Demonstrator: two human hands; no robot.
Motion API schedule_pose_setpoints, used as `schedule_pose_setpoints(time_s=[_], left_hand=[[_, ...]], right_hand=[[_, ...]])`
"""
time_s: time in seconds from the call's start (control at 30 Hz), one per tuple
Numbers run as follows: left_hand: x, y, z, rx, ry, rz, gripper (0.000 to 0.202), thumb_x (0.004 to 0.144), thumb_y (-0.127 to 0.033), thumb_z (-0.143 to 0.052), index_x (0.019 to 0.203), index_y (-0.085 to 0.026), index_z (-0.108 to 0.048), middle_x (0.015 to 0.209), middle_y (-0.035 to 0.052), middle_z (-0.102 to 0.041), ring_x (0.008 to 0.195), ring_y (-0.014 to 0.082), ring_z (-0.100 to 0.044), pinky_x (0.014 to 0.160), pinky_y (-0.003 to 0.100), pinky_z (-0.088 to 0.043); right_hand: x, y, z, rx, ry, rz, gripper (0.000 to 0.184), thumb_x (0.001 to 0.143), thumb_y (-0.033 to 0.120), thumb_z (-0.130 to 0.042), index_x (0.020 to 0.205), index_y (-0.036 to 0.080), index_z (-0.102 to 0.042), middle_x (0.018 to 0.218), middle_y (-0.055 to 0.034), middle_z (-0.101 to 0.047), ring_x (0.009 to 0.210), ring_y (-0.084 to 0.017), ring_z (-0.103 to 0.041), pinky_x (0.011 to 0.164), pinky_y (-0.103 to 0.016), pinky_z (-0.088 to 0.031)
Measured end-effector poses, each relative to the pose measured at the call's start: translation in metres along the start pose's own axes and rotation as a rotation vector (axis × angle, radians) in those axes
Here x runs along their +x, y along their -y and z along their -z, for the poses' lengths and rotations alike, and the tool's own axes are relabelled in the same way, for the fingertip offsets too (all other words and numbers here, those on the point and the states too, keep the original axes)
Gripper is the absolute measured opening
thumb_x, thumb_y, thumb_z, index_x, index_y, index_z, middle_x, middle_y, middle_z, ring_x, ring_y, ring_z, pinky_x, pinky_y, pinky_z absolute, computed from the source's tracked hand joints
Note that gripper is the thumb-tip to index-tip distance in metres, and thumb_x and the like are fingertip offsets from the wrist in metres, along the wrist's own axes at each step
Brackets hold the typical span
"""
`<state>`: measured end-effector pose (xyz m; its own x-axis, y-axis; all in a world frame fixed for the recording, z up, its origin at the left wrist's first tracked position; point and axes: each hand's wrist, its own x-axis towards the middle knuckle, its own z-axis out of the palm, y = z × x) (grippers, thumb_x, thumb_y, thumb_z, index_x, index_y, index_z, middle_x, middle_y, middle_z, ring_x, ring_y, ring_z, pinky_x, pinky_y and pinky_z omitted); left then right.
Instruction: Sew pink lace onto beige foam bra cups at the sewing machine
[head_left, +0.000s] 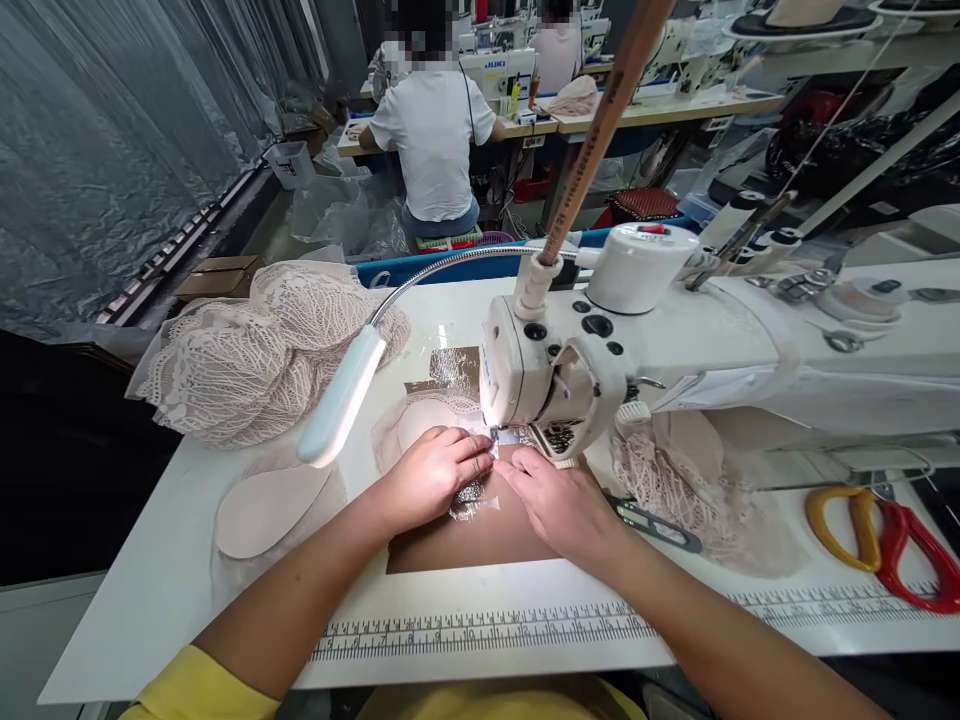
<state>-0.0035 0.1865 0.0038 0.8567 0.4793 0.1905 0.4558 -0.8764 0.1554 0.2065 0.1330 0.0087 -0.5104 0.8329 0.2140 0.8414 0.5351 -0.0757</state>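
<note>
Under the head of a white sewing machine (517, 370) lies a pale pink piece of lace fabric (420, 420) with a smooth cup-shaped panel. My left hand (435, 470) rests on its near edge, fingers pressed together and fingertips beside the presser foot. Close by on the right, my right hand (562, 500) has thumb and index finger closed at the same edge, just in front of the needle area. The fingertips of both hands nearly meet there. What lies beneath the fingers is partly hidden. A brown sheet (480, 545) covers the table surface under my hands.
Lace pieces (217, 370) are heaped at left, near a cup-shaped panel (270, 510) and a lamp (345, 395). More lace (690, 490), thread snips (660, 525) and scissors (915, 555) lie right. A ruler strip (480, 635) runs along the front. A person (439, 140) sits ahead.
</note>
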Motion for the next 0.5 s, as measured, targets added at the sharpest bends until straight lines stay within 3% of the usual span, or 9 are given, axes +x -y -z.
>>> schedule_pose_setpoints(time_s=[0.2, 0.33, 0.5], left_hand=[[0.005, 0.007, 0.0, 0.009, 0.007, 0.047, 0.034, 0.093, -0.017, -0.045, 0.123, -0.017, -0.059, 0.127, 0.0091, -0.061, 0.098, 0.0232, -0.053, 0.082, 0.038, -0.045], [0.008, 0.012, 0.0, 0.017, 0.012, 0.09, 0.037, 0.091, -0.015, -0.047, 0.125, -0.018, -0.058, 0.125, 0.008, -0.062, 0.094, 0.0243, -0.052, 0.081, 0.039, -0.045], [0.009, 0.013, -0.002, 0.027, 0.009, 0.117, 0.037, 0.089, -0.015, -0.047, 0.125, -0.017, -0.058, 0.122, 0.0098, -0.062, 0.097, 0.0248, -0.052, 0.082, 0.039, -0.044]], right_hand=[[0.006, -0.002, -0.005, -0.026, 0.031, -0.039, 0.049, 0.08, 0.001, -0.042, 0.122, 0.017, -0.062, 0.101, -0.0091, -0.065, 0.073, -0.016, -0.057, 0.064, -0.026, -0.042], [0.005, -0.005, -0.01, -0.017, 0.021, -0.046, 0.047, 0.081, 0.005, -0.043, 0.121, 0.019, -0.063, 0.102, -0.0093, -0.066, 0.078, -0.019, -0.059, 0.071, -0.029, -0.045], [0.0, -0.007, -0.016, 0.045, 0.014, -0.074, 0.046, 0.085, 0.007, -0.042, 0.125, 0.022, -0.061, 0.099, -0.0078, -0.068, 0.074, -0.016, -0.06, 0.068, -0.026, -0.045]])
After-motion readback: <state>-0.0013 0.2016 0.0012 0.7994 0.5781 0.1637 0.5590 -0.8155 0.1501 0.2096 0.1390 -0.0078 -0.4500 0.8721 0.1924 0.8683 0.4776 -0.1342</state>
